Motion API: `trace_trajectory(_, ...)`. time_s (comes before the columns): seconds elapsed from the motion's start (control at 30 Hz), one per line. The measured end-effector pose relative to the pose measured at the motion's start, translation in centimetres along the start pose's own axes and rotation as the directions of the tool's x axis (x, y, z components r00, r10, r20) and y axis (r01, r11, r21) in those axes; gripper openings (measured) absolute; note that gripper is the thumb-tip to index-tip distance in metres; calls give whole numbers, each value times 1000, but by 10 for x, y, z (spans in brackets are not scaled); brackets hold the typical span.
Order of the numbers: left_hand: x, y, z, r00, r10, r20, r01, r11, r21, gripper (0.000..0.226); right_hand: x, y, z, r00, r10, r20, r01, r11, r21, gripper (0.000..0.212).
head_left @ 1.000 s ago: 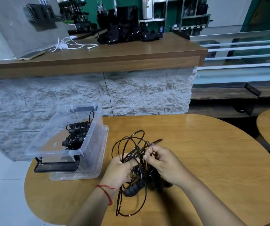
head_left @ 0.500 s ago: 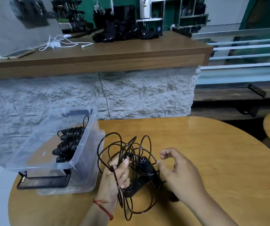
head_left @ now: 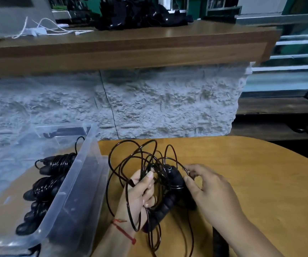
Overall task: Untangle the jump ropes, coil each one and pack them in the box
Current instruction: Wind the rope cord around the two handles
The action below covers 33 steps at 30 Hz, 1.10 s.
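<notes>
The right hand (head_left: 212, 191), free before, pinched the handle (head_left: 175, 180) while the left hand (head_left: 140, 193) gripped the tangled rope (head_left: 150, 160); untangling went on.

A café or shop is suggested by a long wooden counter (head_left: 130, 47) set on a rough stone-clad base (head_left: 168, 102), with a round wooden surface (head_left: 251, 173) before it.
</notes>
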<state>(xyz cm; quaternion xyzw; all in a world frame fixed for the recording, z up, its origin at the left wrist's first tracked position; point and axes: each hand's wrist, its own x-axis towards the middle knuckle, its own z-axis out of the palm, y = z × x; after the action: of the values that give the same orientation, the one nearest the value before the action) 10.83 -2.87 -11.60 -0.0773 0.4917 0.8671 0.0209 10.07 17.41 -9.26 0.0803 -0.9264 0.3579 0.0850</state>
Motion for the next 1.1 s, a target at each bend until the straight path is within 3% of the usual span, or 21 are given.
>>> trace_trajectory(0.1,21,-10,0,999,-32,-11,31,998,-58,17,10,8,18,994,-17,-105,24,998,61,37)
trace_trajectory(0.33,30,-34,-11,993,-121,-3,119,979,-166,15,8,16,56,987,-120,-102,142,958,248,19)
trace_trajectory(0.47,32,-34,-16,990,-130,51,132,990,-43,16,1,26,66,985,-130,-109,153,960,234,32)
trace_trajectory(0.57,38,-35,-19,990,-124,68,112,981,157,37,1,30,70,973,-131,-191,178,951,253,23)
trace_trajectory(0.67,41,-40,-20,991,-87,99,69,983,172,48,2,32,73,954,-147,-261,209,951,229,13)
trace_trajectory(0.83,44,-46,-20,989,-47,142,30,993,118,29,1,31,74,961,-170,-216,210,962,177,19)
trace_trajectory(0.97,42,-47,-18,986,-22,168,-7,985,170,22,2,31,70,967,-170,-189,201,966,160,16)
trace_trajectory(1.1,37,-53,-17,995,21,101,-33,993,117,19,0,28,69,977,-126,-172,171,945,277,6)
